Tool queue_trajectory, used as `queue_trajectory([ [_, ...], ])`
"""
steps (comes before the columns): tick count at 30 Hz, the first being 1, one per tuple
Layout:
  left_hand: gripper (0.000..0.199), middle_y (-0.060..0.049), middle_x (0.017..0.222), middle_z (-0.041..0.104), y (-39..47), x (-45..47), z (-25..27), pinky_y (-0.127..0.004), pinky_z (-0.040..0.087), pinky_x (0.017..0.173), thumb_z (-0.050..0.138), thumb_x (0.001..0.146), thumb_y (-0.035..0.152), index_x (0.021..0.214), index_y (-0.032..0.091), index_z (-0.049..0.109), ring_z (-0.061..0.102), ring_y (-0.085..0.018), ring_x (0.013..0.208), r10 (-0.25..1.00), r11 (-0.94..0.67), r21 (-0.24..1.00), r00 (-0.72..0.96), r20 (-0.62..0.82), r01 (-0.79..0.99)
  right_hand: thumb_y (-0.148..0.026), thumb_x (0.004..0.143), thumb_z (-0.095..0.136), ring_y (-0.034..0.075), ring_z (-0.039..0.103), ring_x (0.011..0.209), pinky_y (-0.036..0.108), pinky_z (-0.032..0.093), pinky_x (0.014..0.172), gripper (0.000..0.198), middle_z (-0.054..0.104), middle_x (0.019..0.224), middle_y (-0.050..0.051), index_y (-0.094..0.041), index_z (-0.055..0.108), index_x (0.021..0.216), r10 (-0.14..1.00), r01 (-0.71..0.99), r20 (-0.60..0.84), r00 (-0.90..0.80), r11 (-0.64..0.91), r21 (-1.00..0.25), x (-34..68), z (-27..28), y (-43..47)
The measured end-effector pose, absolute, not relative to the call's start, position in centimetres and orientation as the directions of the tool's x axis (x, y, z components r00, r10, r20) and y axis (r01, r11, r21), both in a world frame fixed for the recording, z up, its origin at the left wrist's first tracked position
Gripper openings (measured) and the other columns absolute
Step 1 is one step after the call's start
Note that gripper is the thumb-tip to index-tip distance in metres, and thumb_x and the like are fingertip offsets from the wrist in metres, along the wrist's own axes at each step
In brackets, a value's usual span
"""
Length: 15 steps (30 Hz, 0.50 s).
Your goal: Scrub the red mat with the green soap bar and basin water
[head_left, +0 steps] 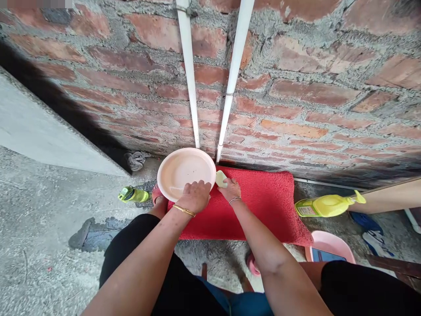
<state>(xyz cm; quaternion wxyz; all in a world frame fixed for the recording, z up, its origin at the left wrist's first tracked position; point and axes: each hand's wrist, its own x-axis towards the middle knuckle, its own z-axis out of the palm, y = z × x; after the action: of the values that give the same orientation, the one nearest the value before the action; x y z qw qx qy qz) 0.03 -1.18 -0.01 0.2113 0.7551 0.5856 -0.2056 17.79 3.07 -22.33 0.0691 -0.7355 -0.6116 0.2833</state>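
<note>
A pale pink basin (pixel 186 169) sits at the left end of a red cloth-covered surface, with its inside facing me and a few dark specks in it. My left hand (pixel 196 196), with a gold bracelet on its wrist, is closed over the basin's near right rim; its fingertips are partly hidden. Just right of the basin, my right hand (pixel 231 190) is closed on a pale green sponge-like pad (pixel 221 179). This pad is close to the basin's right rim; whether they touch I cannot tell. Beneath both hands spreads the red cloth (pixel 259 202).
A yellow pump bottle (pixel 329 205) lies at right, above a pink tub (pixel 332 241) holding a dark flat thing. Left of the basin are a green bottle (pixel 133 194) and a grey rag (pixel 136 160). Two white pipes (pixel 232 83) run down the brick wall (pixel 296 92).
</note>
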Motion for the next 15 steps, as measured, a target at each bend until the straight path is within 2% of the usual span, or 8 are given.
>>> queue_trajectory([
  [4,0.035,-0.017,0.137,0.072,-0.7,0.1,0.0,-0.047,0.053,0.106,0.055,0.107,0.028,0.138,0.021,0.068,0.07,-0.032,0.128,0.807,-0.22,0.087,0.231,-0.543,0.972,-0.039,0.084,0.087,0.024,0.067,0.114,0.036,0.049,0.103,0.037,0.067,0.123,0.004,-0.026,0.073,0.116,0.931,0.865,-0.34,0.131,-0.275,-0.419,20.5,-22.4,3.1],
  [8,0.035,-0.017,0.137,0.072,-0.9,0.3,-0.6,-0.047,0.054,0.108,0.055,0.106,0.026,0.138,0.021,0.068,0.07,-0.033,0.131,0.802,-0.244,0.082,0.248,-0.543,0.966,-0.041,0.082,0.087,0.024,0.07,0.113,0.035,0.052,0.102,0.035,0.069,0.122,0.005,-0.028,0.072,0.112,0.898,0.837,-0.318,0.305,-0.412,-0.359,27.8,-22.3,2.5],
  [12,0.035,-0.018,0.14,0.072,-1.4,0.3,-1.6,-0.048,0.054,0.109,0.055,0.107,0.025,0.138,0.019,0.067,0.069,-0.034,0.133,0.8,-0.273,0.068,0.266,-0.538,0.96,-0.045,0.081,0.085,0.027,0.073,0.111,0.038,0.055,0.101,0.038,0.071,0.122,0.01,-0.025,0.072,0.111,0.768,0.721,-0.327,0.551,-0.635,-0.277,37.9,-21.7,0.7],
  [15,0.034,-0.018,0.141,0.071,-1.5,0.4,-2.1,-0.048,0.054,0.11,0.056,0.106,0.023,0.138,0.021,0.068,0.07,-0.034,0.132,0.8,-0.269,0.055,0.255,-0.543,0.961,-0.048,0.081,0.082,0.034,0.074,0.109,0.045,0.057,0.096,0.037,0.073,0.112,0.016,-0.022,0.071,0.105,0.667,0.623,-0.302,0.681,-0.745,-0.239,44.8,-21.2,-1.7],
])
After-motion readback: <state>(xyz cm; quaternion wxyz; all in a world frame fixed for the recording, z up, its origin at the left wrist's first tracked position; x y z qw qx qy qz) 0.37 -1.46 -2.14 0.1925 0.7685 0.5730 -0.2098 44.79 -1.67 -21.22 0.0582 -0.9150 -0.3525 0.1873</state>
